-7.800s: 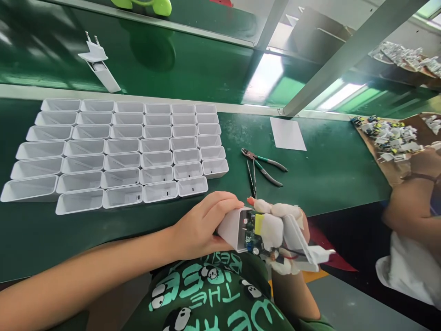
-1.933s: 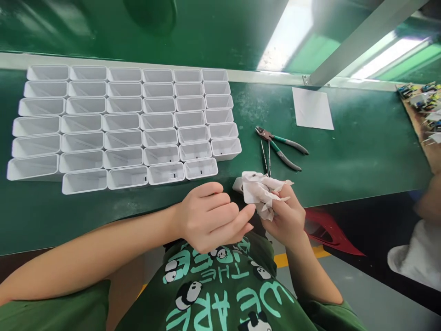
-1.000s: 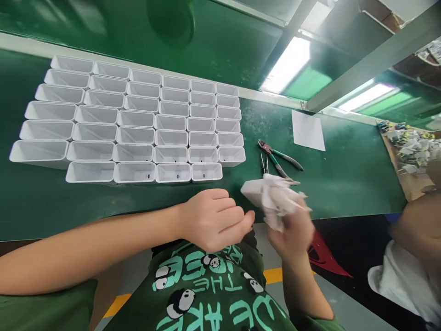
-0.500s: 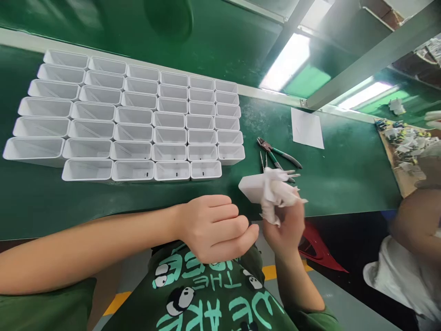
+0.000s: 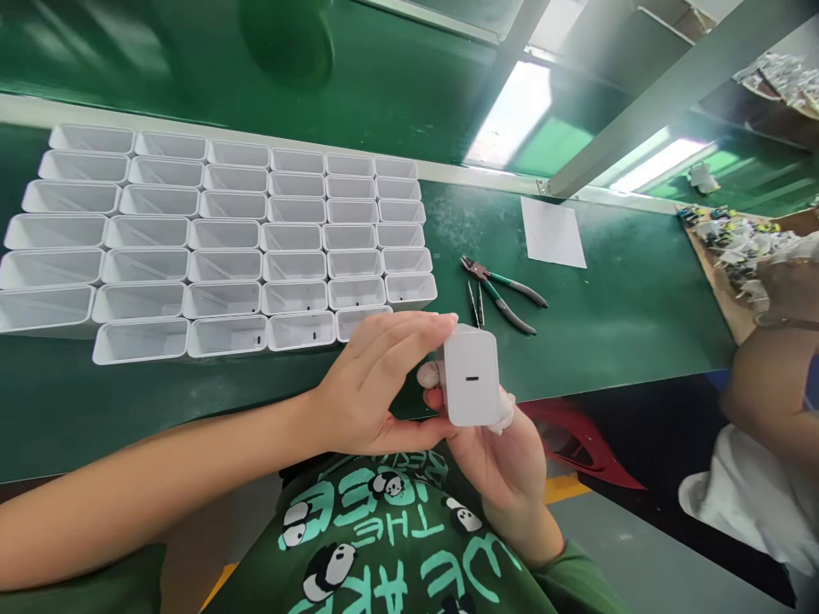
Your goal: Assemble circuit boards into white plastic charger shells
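A white charger housing (image 5: pixel 472 358) with a small dark slot in its end face is held up in front of my chest, the slotted end toward me. My right hand (image 5: pixel 505 452) grips it from below and behind; white wrapping (image 5: pixel 505 414) shows on its fingers. My left hand (image 5: pixel 377 384) holds the housing's left side, fingertips at the top corner and thumb at the lower one. Left of my hands stand rows of open white housings (image 5: pixel 142 341), several with a dark slot visible at the bottom. My left fingers partly cover the nearest row's right end.
Green-handled pliers (image 5: pixel 502 294) and metal tweezers (image 5: pixel 477 305) lie on the green table (image 5: pixel 614 333) beyond my right hand. Farther back is a white sheet of paper (image 5: pixel 554 232). At the right, another person's arm (image 5: pixel 768 375) is beside a board heaped with small parts (image 5: pixel 735 256).
The housing has turned so its slotted end faces me. My left hand has opened from a curled pose and moved up onto it. My right hand has shifted slightly left. The view has shifted.
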Tool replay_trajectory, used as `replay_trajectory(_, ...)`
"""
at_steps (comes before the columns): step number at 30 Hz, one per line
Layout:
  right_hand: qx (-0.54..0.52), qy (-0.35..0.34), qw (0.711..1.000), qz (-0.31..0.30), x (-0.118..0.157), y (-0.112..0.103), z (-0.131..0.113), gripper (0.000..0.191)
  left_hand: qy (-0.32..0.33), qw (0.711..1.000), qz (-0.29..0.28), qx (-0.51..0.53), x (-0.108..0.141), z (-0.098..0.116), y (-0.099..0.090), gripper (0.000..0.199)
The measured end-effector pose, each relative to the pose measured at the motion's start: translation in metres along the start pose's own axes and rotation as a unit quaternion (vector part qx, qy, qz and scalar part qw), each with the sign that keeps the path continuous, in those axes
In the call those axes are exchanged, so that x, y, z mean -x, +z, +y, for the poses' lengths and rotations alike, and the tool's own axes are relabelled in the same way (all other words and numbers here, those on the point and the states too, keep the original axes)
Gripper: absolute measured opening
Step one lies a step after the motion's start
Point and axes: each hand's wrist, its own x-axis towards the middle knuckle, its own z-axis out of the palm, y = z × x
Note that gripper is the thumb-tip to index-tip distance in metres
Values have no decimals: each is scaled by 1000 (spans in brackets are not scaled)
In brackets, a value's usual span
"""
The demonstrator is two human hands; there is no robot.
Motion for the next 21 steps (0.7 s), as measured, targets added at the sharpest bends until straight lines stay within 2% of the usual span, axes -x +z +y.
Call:
replay_trajectory(5,-25,17,1000,-2,-3,-2,3,22,-32,999,-20,-21,1,1,-2,88)
replay_trajectory(12,-11,9,1000,-18,-1,-3,6,24,-32,999,-24,-22,1,0,-1,88)
replay_trajectory(14,46,-29,999,-5,-1,-6,6,24,-30,999,-23,-25,2,-1,0,89)
replay_trajectory(15,96,-72,993,6,0,-8,5,26,-27,999,-20,-24,3,-1,0,90)
replay_trajectory(16,166,-134,977,14,0,-11,2,29,-24,999,-16,-17,3,0,0,93)
replay_trajectory(17,251,-204,946,14,2,-13,-1,34,-25,1000,-12,-6,4,0,0,96)
replay_trajectory(19,437,-317,842,-10,4,-19,-11,42,-43,999,-12,26,5,3,0,99)
replay_trajectory(21,571,-351,741,-45,6,-24,-20,48,-71,995,-17,64,4,5,0,96)
